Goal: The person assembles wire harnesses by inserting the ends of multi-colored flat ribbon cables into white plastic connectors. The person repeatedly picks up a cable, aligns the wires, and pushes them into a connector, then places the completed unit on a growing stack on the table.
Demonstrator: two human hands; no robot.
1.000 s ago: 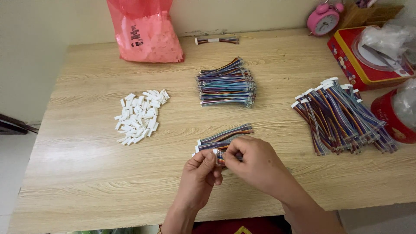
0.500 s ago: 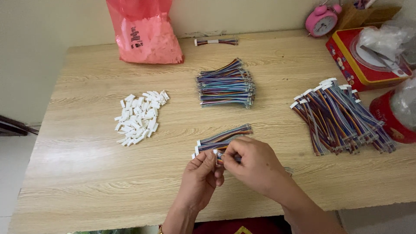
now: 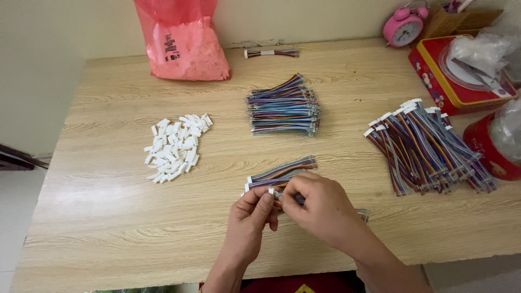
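- Head view: A small white connector (image 3: 271,191) is pinched between the fingertips of the left hand (image 3: 251,221), at the near edge of a pale wooden table (image 3: 108,217).
- The right hand (image 3: 320,209) is closed over a multicoloured ribbon cable (image 3: 280,198), whose end is brought up against the connector; most of that cable is hidden beneath the fingers, so its full run cannot be told.
- Just beyond the hands, a short bundle of similar coloured cables (image 3: 282,171) is laid on the table, white ends turned to the left.
- A loose heap of white connectors (image 3: 176,146) is spread to the left of the hands, well apart from them.
- A neat stack of coloured cables (image 3: 283,106) is seen at the middle of the table, and a larger fanned pile of cables (image 3: 429,146) is laid to the right.
- At the far edge, a pink plastic bag (image 3: 182,40) filled with white pieces is propped against the wall, with a single cable (image 3: 271,52) lying beside it.
- A pink alarm clock (image 3: 404,28), a red tin (image 3: 456,81) and clear plastic wrapping (image 3: 480,51) are gathered in the far right corner.
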